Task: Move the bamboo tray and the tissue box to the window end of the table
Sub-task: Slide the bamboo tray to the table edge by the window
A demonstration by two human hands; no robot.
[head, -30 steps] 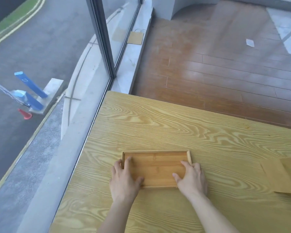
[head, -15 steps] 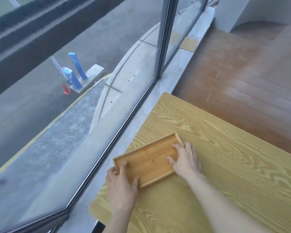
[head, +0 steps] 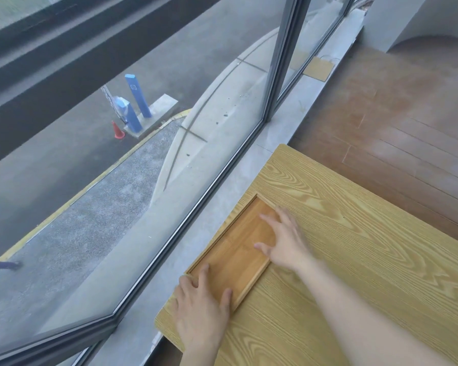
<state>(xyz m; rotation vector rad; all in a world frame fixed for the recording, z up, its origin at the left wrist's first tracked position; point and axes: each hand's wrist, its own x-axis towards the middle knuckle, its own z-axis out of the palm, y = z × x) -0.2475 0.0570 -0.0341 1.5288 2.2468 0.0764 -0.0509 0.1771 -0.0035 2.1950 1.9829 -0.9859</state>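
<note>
Floor-to-ceiling window glass (head: 117,180) fills the left of the view, with a grey sill (head: 217,233) below it and the pale wood-grain bench (head: 354,260) butted up against that sill. On the bench's window end lies the bamboo tray (head: 233,249), flat, its long axis running parallel to the window edge and its far long side just beside that edge. The left hand (head: 198,305) rests on the tray's near corner, fingers spread loosely over the rim with the thumb on the inner side, pressing rather than clasping. Further right, the right hand (head: 286,244) lies open across the tray's bench-side rim, fingers splayed into its floor. Both hands are on the tray, so it looks nearly placed. Its partner, the tissue box, is out of view; fetching it likely falls to the right hand, which is nearer the rest of the bench.
</note>
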